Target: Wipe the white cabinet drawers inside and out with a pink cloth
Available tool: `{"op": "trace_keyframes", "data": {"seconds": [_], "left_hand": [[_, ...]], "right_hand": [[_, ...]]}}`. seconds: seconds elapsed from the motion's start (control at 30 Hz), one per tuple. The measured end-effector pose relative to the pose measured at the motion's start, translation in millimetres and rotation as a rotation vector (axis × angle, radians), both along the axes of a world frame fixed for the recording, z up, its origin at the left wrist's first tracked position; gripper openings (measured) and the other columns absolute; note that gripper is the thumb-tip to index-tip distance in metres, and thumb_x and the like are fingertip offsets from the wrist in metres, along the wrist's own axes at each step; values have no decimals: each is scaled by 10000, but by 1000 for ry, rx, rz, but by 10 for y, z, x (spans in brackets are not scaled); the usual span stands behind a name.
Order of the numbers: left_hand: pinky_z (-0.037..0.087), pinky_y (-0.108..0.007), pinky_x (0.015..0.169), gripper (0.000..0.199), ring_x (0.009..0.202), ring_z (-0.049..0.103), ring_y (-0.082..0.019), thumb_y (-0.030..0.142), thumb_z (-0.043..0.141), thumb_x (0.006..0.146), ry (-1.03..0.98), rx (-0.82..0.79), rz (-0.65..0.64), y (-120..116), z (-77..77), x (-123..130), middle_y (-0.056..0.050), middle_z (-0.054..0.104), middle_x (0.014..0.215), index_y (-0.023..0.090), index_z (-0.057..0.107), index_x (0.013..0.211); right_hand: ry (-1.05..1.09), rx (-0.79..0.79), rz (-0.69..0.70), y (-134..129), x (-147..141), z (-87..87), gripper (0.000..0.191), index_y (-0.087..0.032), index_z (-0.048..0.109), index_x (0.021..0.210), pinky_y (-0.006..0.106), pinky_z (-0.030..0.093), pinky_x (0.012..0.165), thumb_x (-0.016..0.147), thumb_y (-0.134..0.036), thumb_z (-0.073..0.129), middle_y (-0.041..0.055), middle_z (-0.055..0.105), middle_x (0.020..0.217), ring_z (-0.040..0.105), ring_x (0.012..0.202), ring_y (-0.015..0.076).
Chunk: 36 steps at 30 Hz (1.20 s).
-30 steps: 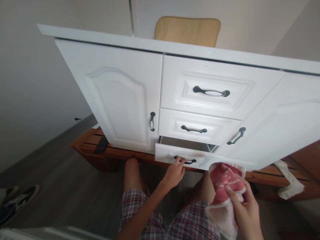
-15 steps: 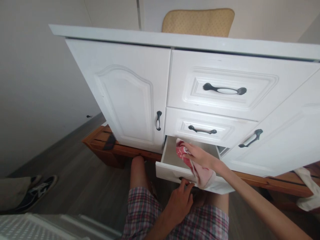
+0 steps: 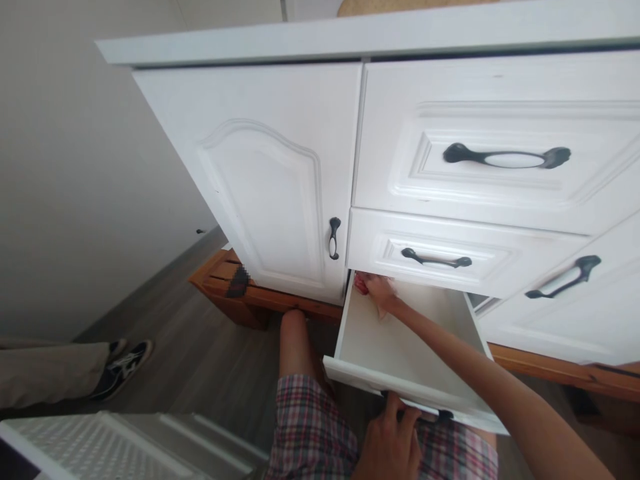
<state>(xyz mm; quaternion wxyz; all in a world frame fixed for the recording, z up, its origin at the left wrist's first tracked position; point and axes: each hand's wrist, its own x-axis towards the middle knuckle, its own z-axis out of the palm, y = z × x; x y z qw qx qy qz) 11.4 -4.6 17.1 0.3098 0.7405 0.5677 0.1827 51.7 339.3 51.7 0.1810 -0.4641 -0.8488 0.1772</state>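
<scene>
The right hand (image 3: 383,293), palm-down, now grips the cloth (image 3: 361,283) deeper inside; the left's fingers hook the drawer (image 3: 400,333) handle below.

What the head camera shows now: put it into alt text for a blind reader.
A person's right hand holds a red cloth inside the open bottom drawer of a white cabinet, while the left hand grips the drawer's handle. Another person's shoe shows at the left.
</scene>
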Motion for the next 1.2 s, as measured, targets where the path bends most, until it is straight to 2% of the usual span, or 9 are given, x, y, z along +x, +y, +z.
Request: {"op": "trace_keyframes", "data": {"seconds": [0.1, 0.23, 0.43, 0.53, 0.67, 0.8, 0.9, 1.03, 1.2], "left_hand": [[663, -399, 979, 573, 1153, 755, -283, 128, 592, 949, -61, 74, -35, 2, -66, -15, -100, 630, 1416, 357, 563, 1474], [663, -359, 956, 606, 1041, 770, -242, 70, 585, 900, -104, 145, -32, 17, -197, -11, -73, 668, 1287, 364, 593, 1429], [655, -340, 918, 692, 954, 765, -216, 55, 580, 884, -147, 203, -15, 28, -303, 40, -55, 674, 1228, 400, 581, 1483], [649, -336, 908, 714, 951, 766, -212, 42, 567, 880, -148, 235, -14, 20, -326, 36, -54, 676, 1220, 402, 579, 1497], [648, -321, 858, 679, 923, 766, -211, 71, 565, 916, -106, 243, -21, 22, -293, -22, -51, 689, 1156, 408, 588, 1504], [654, -323, 870, 638, 936, 768, -217, 122, 575, 945, -119, 243, -56, 26, -199, -83, -58, 705, 1159, 393, 577, 1523], [657, -318, 880, 631, 944, 773, -216, 117, 565, 938, -141, 254, -50, 18, -211, -81, -58, 719, 1170, 376, 580, 1513], [653, -275, 864, 571, 927, 778, -196, 97, 548, 916, -168, 303, -21, -4, -351, -40, -49, 732, 1140, 347, 629, 1423], [667, -280, 860, 524, 984, 785, -213, 203, 632, 903, -138, 420, -12, -10, -467, -44, -52, 741, 1205, 310, 619, 1416]], "right_hand": [[-127, 30, 149, -8, -10, -99, 604, -73, 609, 1486, 578, 381, 1252, 906, -226, 676, 275, 626, 1497, 556, 1421, 425], [-273, 30, 349, -194, 99, -110, 554, -120, 614, 1501, 612, 407, 1213, 964, -251, 654, 260, 583, 1542, 536, 1413, 435], [-352, -24, 689, -1051, 343, -106, 644, -190, 503, 1619, 522, 458, 1128, 1011, -323, 669, 216, 575, 1504, 561, 1297, 349], [-314, -104, 804, -1375, 412, -56, 505, -245, 522, 1583, 492, 472, 1079, 1086, -331, 546, 176, 592, 1455, 572, 1258, 316], [-310, -221, 814, -1412, 512, 38, 356, -139, 594, 1373, 452, 488, 1029, 1038, -259, 592, 185, 623, 1322, 583, 1160, 292], [-284, -294, 812, -1331, 799, 63, 325, -145, 589, 1280, 431, 489, 998, 987, -254, 677, 160, 617, 1270, 570, 1128, 283], [-286, -310, 748, -1366, 1075, 32, 344, -180, 579, 1299, 411, 482, 995, 975, -221, 686, 138, 600, 1305, 568, 1143, 270], [-372, -211, 616, -1367, 1267, -29, 388, -198, 561, 1414, 432, 490, 1012, 1036, -132, 501, 159, 573, 1417, 547, 1206, 276], [-394, -46, 397, -893, 1151, -76, 532, -200, 505, 1566, 481, 471, 1141, 1042, -123, 452, 181, 544, 1535, 510, 1353, 301]]}}
